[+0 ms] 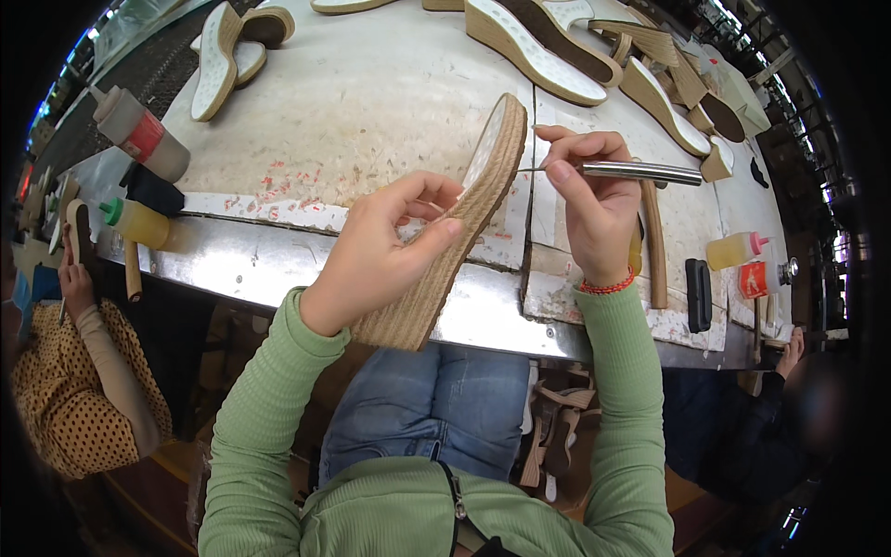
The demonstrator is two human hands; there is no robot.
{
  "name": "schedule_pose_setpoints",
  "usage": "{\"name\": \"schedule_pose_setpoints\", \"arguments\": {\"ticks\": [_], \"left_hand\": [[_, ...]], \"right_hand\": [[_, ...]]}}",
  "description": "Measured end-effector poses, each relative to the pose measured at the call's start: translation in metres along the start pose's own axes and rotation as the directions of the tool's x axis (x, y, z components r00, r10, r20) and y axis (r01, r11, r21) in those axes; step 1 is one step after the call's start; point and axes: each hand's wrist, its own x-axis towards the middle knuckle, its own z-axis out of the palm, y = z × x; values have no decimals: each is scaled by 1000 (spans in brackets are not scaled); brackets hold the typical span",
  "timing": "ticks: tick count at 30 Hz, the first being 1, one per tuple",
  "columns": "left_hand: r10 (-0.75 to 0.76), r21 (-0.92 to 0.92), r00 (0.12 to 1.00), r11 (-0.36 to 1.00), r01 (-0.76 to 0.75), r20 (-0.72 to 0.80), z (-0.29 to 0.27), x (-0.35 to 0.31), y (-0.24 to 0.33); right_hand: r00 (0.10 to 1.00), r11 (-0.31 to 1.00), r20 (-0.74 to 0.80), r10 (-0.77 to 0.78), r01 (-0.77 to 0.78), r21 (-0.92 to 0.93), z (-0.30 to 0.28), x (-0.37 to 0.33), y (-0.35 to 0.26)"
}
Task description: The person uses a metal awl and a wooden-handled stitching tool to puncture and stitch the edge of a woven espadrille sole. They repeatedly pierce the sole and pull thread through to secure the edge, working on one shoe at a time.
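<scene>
My left hand (pixel 380 243) grips a wedge shoe sole (pixel 478 200) around its middle, thumb on the woven straw-coloured side. The sole is tilted, its toe end up and its thick heel end down over the table's front edge. A white insole shows along its left side, and a dark line runs along its right edge. Between the fingers of my right hand (pixel 599 209) is a slim silver metal tool (pixel 654 173) with a thin tip. That tip points left at the sole's dark edge; whether it touches cannot be made out.
Several more wedge soles (pixel 543 56) lie at the back. A grey squeeze bottle (pixel 139 135), a yellow bottle with green cap (pixel 139 223), a wooden handle (pixel 655 246), a black brush-like block (pixel 698 295) and a pink-capped bottle (pixel 735 251) lie about. Co-workers sit at both sides.
</scene>
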Motion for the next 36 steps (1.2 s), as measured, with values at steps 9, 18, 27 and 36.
{"name": "schedule_pose_setpoints", "arguments": {"ticks": [9,18,27,36], "left_hand": [[-26,168,999,985,29,-22,12,19,18],[229,236,967,951,-199,-108,20,16,4],[140,39,980,990,-136,-144,24,18,-1],[22,57,997,998,-18,-70,21,16,7]], "right_hand": [[988,994,155,23,-6,-108,11,2,-3],[977,983,209,50,-10,-186,8,10,-7],[921,947,389,33,96,-307,4,42,-11],[920,983,369,135,-77,-166,7,50,-3]]}}
